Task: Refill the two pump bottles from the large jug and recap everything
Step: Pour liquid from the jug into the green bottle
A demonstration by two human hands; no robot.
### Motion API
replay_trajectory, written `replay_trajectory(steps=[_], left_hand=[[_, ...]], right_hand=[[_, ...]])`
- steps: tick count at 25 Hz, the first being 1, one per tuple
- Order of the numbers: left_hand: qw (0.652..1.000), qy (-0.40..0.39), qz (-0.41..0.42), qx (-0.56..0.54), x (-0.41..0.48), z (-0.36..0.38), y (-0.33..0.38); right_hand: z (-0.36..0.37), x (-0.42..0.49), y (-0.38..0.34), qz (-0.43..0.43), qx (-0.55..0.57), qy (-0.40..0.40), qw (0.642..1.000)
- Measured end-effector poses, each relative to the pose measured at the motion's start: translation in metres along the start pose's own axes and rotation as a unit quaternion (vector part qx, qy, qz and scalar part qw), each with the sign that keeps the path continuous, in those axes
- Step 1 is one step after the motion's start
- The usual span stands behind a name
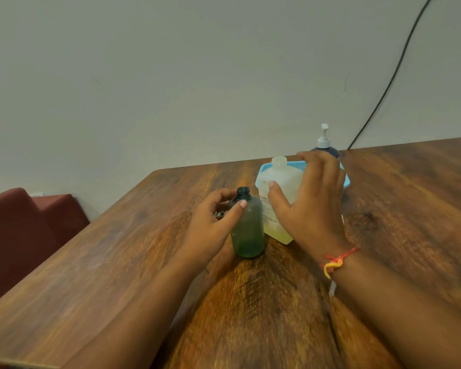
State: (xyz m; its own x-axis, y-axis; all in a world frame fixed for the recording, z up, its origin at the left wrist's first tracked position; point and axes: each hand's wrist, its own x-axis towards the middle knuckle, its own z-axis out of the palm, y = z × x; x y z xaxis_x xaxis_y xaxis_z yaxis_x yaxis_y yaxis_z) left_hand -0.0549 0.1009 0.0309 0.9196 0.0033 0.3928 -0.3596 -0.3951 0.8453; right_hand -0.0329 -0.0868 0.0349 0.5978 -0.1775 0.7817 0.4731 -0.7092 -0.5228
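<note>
While the left hand (pixel 210 230) wraps around the green bottle (pixel 248 230), thumb pressed on its shoulder and fingers curled round the far side, the bottle stands upright on the wooden table (pixel 117 262), neck open, no pump on it. A little liquid shows low inside the green glass. Something small and dark (pixel 220 214) sits under that hand's fingers, too hidden to name.

Over to the right hand (pixel 312 198): it grips the big white jug (pixel 280 182), thumb on the near face, fingers spread over the top and far side. The jug stands just beside the green bottle, possibly touching it, with pale yellow liquid low down. Whether its neck is capped, I cannot tell. There is a printed label on its near side, lines of dark text, but too blurred to read, and no brand can be made out.

Behind the jug sits a light blue mesh basket (pixel 296 164), and at its far side a dark blue pump bottle (pixel 330 153), white pump on top. A red-and-yellow thread (pixel 336 261) circles the right wrist. A black cable (pixel 391 78) runs down the wall; a dark red chair (pixel 16 235) stands at the left.
</note>
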Motion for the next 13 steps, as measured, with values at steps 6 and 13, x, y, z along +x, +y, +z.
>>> replay_trajectory(steps=[6, 13], left_hand=[[0.999, 0.034, 0.011, 0.034, 0.012, 0.013, 0.002], [0.996, 0.059, 0.016, 0.060, 0.022, 0.023, -0.008]], right_hand=[[0.008, 0.010, 0.028, 0.133, 0.026, -0.216, 0.967], [0.007, 0.015, 0.035, 0.167, 0.095, -0.211, 0.958]])
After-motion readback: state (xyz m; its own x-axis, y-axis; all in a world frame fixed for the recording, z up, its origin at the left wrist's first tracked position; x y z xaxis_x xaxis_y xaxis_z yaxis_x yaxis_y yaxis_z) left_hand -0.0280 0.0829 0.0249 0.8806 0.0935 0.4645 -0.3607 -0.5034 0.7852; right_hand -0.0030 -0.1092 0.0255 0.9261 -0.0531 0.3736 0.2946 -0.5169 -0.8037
